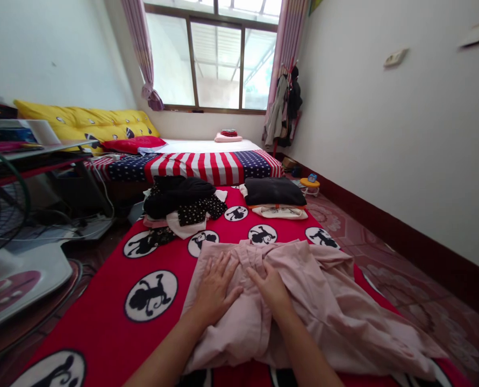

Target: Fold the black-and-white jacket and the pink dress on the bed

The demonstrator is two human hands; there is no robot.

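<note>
A pale pink shirt (239, 328) lies spread and wrinkled on the red bed cover right in front of me. My left hand (217, 285) rests palm down on its left part, fingers spread. Close by, my right hand (272, 287) touches the cloth beside the raised front edge, with thumb and forefinger apart; its other fingers are mostly hidden. To the right the fabric is bunched in loose folds, and a long part trails toward the lower right edge of the bed.
Beyond the shirt sit a loose heap of black and white clothes (183, 204) and a neat folded stack (275, 192). The red cover (102, 317) has monkey prints. A fan (1, 199) stands left, a second bed (207, 166) behind, and a small yellow stool (309, 183) right.
</note>
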